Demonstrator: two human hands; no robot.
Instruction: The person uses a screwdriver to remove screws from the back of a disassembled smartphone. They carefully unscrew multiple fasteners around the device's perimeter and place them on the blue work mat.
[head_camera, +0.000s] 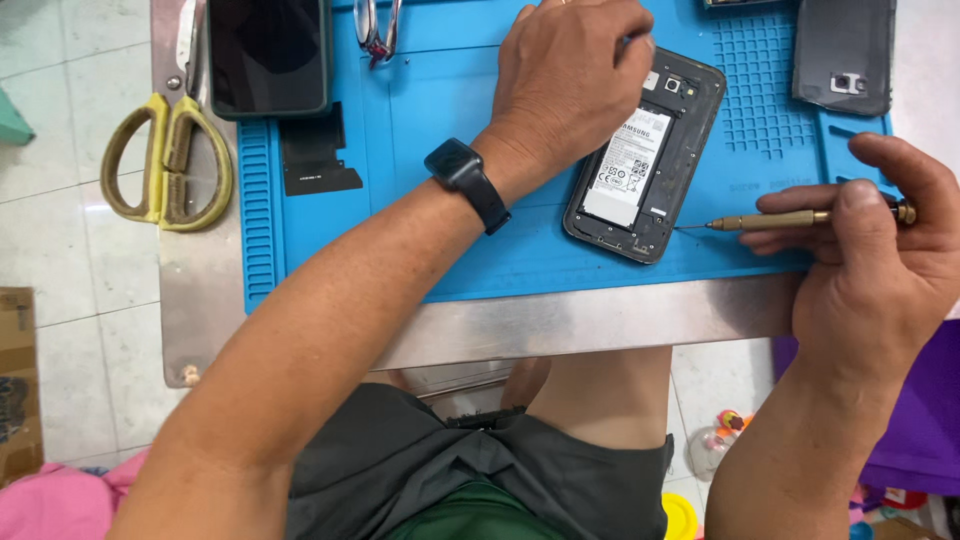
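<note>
Phone (645, 160), its back off, lies on the blue mat (450, 100), pinned by the left hand (565, 80) while the right hand (870, 260) grips a thin screwdriver (790, 219) whose tip, if it slips, could gouge the frame or battery (625, 165).

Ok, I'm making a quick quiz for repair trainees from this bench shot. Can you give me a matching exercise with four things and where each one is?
Things:
1. scissors
2. precision screwdriver
3. opened phone
4. removed back cover

Places:
A. under the left hand, on the blue mat
B. top right corner of the mat
C. off the mat, on the metal table at far left
D. in the right hand, tip at the phone's lower edge

Pairs: 1-C, 2-D, 3-A, 4-B
</note>
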